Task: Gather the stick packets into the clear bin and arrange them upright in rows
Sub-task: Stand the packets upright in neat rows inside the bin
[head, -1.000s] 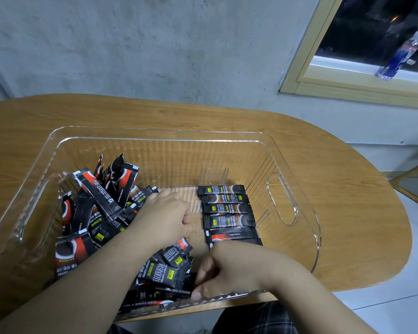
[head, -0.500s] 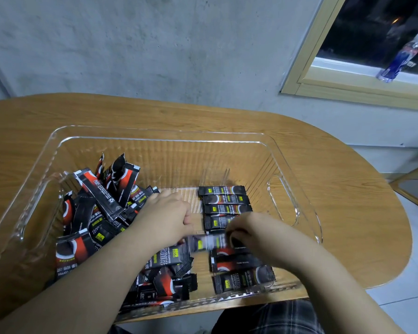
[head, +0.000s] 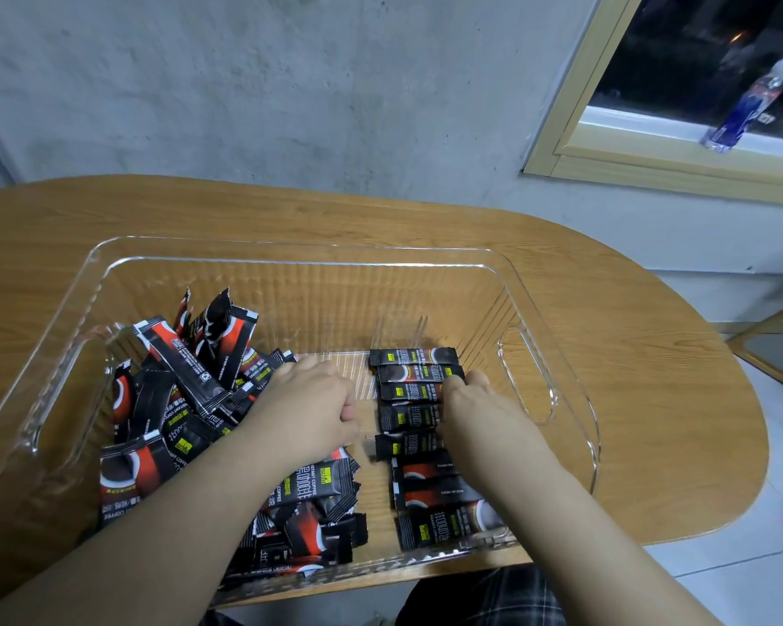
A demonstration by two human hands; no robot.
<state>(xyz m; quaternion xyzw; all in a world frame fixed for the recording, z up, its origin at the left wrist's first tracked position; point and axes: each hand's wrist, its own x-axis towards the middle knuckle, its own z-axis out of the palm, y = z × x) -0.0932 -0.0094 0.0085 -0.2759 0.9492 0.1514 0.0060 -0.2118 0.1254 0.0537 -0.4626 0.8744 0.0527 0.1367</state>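
A clear bin (head: pixel 290 253) stands on the wooden table (head: pixel 652 399). A loose heap of black-and-red stick packets (head: pixel 186 390) fills its left half. On the right, a row of packets (head: pixel 407 370) lies flat, one behind another, running toward me. My left hand (head: pixel 308 408) rests as a curled fist against the heap's right edge, with nothing visible in it. My right hand (head: pixel 475 404) lies over the right ends of the row's middle packets, fingers bent down onto them. My forearm hides part of the near packets.
A strip of bare bin floor (head: pixel 362 381) separates heap and row. The bin's right wall has a handle cut-out (head: pixel 527 377). A plastic bottle (head: pixel 742 106) lies on the window sill at the upper right. Grey wall behind the table.
My right hand took a packet from the near pile, carried it over the row, and now rests farther back on the row. The row gained packets at its near end. My left hand stayed put.
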